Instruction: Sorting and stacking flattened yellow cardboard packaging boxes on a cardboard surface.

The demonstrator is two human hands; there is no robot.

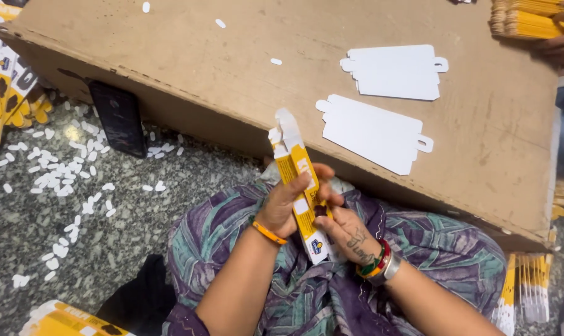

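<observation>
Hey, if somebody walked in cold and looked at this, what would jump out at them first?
Probably the long yellow and white carton at the centre, held upright over the lap by the left hand and the right hand. Behind it, a big brown cardboard sheet carries two flat white cutouts. To the left, small white paper scraps litter the speckled floor near a dark phone.

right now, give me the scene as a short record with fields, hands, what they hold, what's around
left hand: wrapped around the yellow carton
right hand: pinching the carton's lower part
yellow carton: narrow, yellow and white, tilted, top flaps open
cardboard sheet: large, brown, slanted ahead of the lap
white blanks: two flat die-cut pieces on the sheet, apart
phone: dark, partly under the sheet's edge
floor: speckled stone, strewn with white paper punch-outs
</observation>
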